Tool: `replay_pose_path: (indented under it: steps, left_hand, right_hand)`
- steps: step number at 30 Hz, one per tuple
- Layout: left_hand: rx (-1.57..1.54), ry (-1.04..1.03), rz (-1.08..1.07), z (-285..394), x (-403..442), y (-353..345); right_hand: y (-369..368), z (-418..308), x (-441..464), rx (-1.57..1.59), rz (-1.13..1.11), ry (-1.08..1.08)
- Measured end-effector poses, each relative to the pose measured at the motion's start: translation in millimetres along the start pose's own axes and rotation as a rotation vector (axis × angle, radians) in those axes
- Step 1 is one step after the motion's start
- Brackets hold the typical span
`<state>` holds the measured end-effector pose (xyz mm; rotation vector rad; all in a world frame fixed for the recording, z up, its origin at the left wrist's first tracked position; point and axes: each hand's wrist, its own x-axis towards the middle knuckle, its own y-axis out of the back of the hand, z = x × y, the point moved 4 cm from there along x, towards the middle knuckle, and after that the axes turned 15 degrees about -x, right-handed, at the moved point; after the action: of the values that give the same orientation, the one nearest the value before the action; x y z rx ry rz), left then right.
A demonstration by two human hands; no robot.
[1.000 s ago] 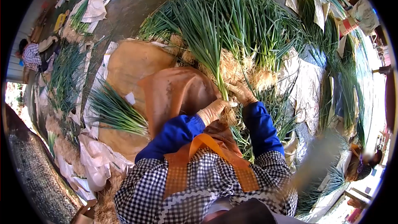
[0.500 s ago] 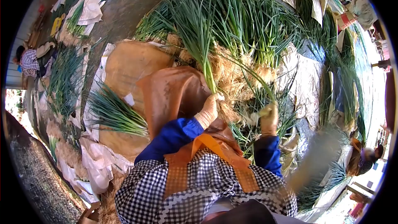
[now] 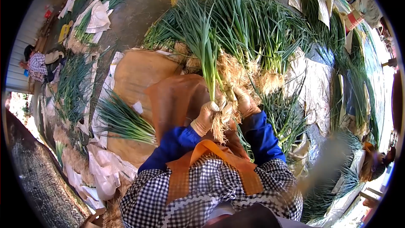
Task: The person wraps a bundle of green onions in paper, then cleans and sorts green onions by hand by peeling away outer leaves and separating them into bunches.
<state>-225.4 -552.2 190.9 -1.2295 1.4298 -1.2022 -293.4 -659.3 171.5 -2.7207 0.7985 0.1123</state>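
Leafy green onions (image 3: 207,55) stand in front of my body, leaves pointing away, with pale stringy roots (image 3: 220,128) hanging below. My left hand (image 3: 204,117), in what looks like a thin glove, is closed around their white lower stems. Beside it, my right hand (image 3: 244,100) has its fingers closed at the stem bases just above the roots; its fingertips are partly hidden. Under both hands a brown apron (image 3: 175,97) covers my lap. To the left, a small bunch of green onions (image 3: 126,120) lies on a tan mat (image 3: 137,74).
A large heap of rooted green onions (image 3: 249,21) lies ahead. Loose leaves (image 3: 282,120) are scattered at the right, beside a pale sack (image 3: 318,88). More bunches (image 3: 74,84) line the left, where another person (image 3: 37,64) sits. A further person (image 3: 373,164) is at the far right.
My right hand has moved left and inward, from the side with a drooping green stalk, to the onion bases beside my left hand. The left hand is slightly lower and still grips.
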Motion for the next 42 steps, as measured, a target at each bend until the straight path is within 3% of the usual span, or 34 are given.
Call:
replay_pose_path:
  steps: [2,4,6,7,8,9,10,12,13,14,15,16,18,19,20,21,22,24,26,27,28,30,31,34,35,36,37,39,42]
  left_hand:
    - [0.072,0.064,-0.128,1,-1,-19]
    - [0.012,0.065,-0.187,-5,-1,-27]
    - [-0.123,0.063,-0.194,-14,1,-17]
    - [-0.147,0.008,-0.062,-21,1,-14]
    - [-0.243,-0.107,0.232,-16,-8,60]
    - [-0.241,-0.109,0.31,-24,-10,54]
    - [-0.239,-0.114,0.387,-32,-13,40]
    - [-0.217,-0.101,0.477,-31,-13,42]
    - [-0.296,-0.04,0.237,-30,-10,55]
    - [-0.365,0.027,-0.007,-31,-8,58]
    - [-0.378,0.041,-0.024,-33,-7,58]
    - [-0.372,0.04,-0.026,-34,-7,49]
    - [-0.229,-0.046,0.3,-33,-13,41]
    - [-0.208,-0.038,0.351,-31,-17,34]
    - [-0.203,-0.041,0.349,-24,-21,43]
    - [-0.168,-0.015,0.265,-16,-26,56]
    - [-0.139,0.009,0.184,-13,-28,48]
    - [-0.023,-0.147,0.449,-13,-39,18]
    - [-0.074,-0.159,0.427,-14,-43,34]
    - [-0.005,-0.157,0.542,-20,-43,44]
    - [0.07,-0.153,0.654,-29,-38,54]
    - [0.182,-0.159,0.651,-40,-21,66]
    - [0.203,-0.154,0.637,-40,-15,74]
    - [0.238,-0.152,0.65,-38,-14,101]
    - [0.254,-0.156,0.669,-37,-14,109]
    - [0.252,-0.162,0.664,-39,-12,106]
    - [0.28,-0.259,0.677,-39,-12,103]
    - [0.357,-0.407,0.692,-38,-10,99]
    - [0.277,-0.407,0.729,-44,-9,99]
  right_hand:
    - [-4,-53,-11,0.094,0.087,0.069]
    - [21,-61,-19,-0.01,0.255,0.118]
    - [52,-54,-27,-0.077,0.238,0.065]
    - [69,-44,-27,-0.298,0.372,0.075]
    - [87,-29,-26,-0.521,0.504,0.083]
    - [112,5,-25,-0.421,0.489,-0.165]
    - [128,28,-28,-0.662,0.519,-0.221]
    - [103,31,-34,-0.415,0.376,-0.416]
    - [87,39,-33,-0.413,0.305,-0.255]
    - [55,30,-30,-0.237,0.231,-0.29]
    - [36,31,-25,-0.201,0.091,-0.297]
    - [24,37,-21,-0.077,0.128,-0.275]
    - [11,63,4,-0.006,0.115,-0.385]
    - [9,41,6,-0.534,-0.012,-0.274]
    - [7,61,9,-0.255,-0.033,-0.319]
    - [19,56,7,-0.574,-0.009,-0.135]
    - [14,32,-2,-0.555,0.022,-0.131]
    - [4,-15,-21,-0.518,0.083,-0.122]
    - [3,-30,-36,-0.495,0.096,-0.218]
    - [17,-3,-35,-0.726,0.135,0.022]
    - [6,-11,-39,-0.622,0.11,-0.193]
    - [15,12,-34,-0.881,0.253,-0.253]
    - [16,13,-33,-1.064,0.229,-0.146]
    - [17,23,-36,-1.183,0.322,-0.083]
    - [20,25,-33,-1.374,0.326,-0.078]
    - [20,29,-28,-1.379,0.323,-0.073]
    - [23,32,-23,-1.073,0.433,-0.039]
    - [24,19,-17,-1.301,0.402,-0.213]
    - [22,29,7,-1.399,0.3,-0.152]
